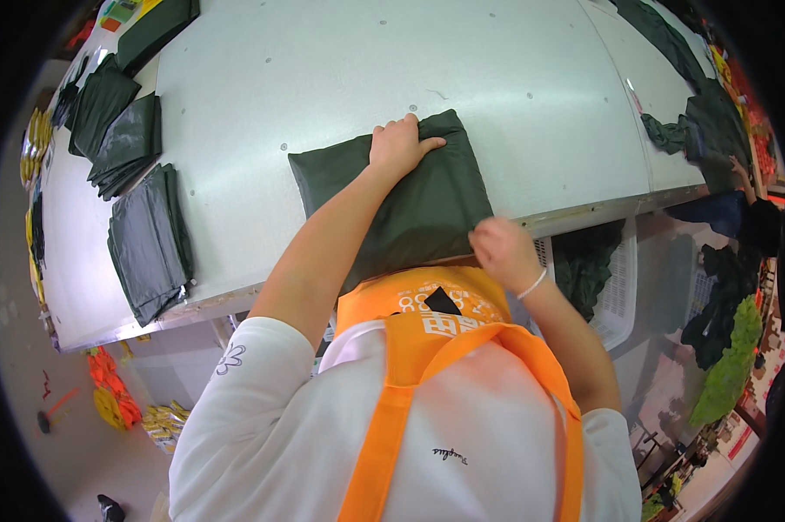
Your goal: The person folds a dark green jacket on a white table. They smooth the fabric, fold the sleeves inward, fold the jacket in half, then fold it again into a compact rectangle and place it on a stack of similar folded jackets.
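A flat, squarish dark green fabric pouch (427,204) lies at the near edge of the table, its near side reaching over the edge toward my apron. My left hand (398,150) is on its far side, fingers curled at the far edge and thumb stretched to the right across the fabric. At the near right corner is my right hand (504,254), its fingers curled in and slightly blurred. That hand hides the corner, so what it pinches, if anything, does not show.
Folded dark green pieces (149,239) lie in stacks along the table's left side. More dark cloth (710,122) lies at the far right, near another person's hand (740,174). A white basket (618,291) with dark fabric stands below the table's edge (584,213) on the right.
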`<state>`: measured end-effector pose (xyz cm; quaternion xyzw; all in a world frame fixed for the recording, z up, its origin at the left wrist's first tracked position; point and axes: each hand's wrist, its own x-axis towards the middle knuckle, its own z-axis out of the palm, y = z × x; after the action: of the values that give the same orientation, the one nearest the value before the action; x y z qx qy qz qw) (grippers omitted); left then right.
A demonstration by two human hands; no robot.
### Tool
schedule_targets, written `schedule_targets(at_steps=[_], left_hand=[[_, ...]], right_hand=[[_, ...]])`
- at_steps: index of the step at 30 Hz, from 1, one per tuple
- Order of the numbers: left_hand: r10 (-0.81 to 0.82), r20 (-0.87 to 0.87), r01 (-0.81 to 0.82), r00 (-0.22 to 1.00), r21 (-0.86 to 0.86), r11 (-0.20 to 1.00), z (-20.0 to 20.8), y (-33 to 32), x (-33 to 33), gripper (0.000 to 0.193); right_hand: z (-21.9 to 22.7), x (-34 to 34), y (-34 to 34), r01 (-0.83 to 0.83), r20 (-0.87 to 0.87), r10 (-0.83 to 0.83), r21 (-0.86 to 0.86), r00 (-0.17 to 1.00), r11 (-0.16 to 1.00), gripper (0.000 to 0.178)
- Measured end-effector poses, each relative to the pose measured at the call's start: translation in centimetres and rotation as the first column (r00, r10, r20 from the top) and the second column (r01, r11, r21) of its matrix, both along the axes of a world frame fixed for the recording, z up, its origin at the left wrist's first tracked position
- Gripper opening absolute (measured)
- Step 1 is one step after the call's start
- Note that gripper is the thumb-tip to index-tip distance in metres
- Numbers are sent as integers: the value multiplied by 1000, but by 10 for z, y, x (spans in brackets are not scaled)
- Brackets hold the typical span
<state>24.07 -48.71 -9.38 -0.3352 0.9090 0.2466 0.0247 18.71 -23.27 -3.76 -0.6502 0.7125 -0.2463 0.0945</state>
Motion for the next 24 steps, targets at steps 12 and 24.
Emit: schedule_targets(at_steps=[12,24], left_hand=[[-258,-579,24,774,-380,925,171,69,22,34],[669,-270,-663,692,128,738,1,79,104,86]], right_hand=[[-6,-33,34,373,800,-524,409,291,832,31],[-106,-103,-30,374,619,-511,349,597,859,56]])
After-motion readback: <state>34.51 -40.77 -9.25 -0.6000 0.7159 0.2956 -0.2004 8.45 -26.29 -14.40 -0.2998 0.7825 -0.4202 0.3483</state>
